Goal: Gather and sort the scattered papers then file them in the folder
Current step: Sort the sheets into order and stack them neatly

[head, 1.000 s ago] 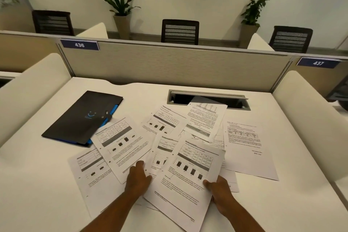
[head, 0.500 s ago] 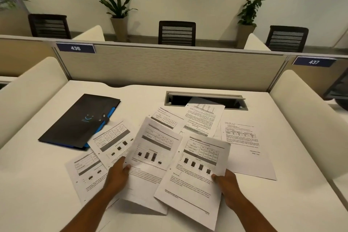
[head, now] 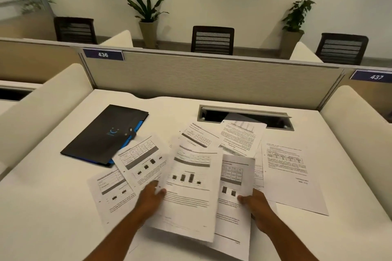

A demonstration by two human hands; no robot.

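Two sheets (head: 191, 195) (overlapping) between left hand (head: 151, 197), right hand (head: 255, 204).

A single head-worn wide-angle camera looks forward and steeply down from just above the near edge of a white, smooth-topped desk (head: 53, 207), close enough that both bare forearms enter from the bottom edge of the view. It faces a beige fabric partition panel (head: 212, 78) across the desk's far side and takes in the cream wall (head: 212, 2) beyond. Straight edges bow toward the borders; no second view overlaps it.
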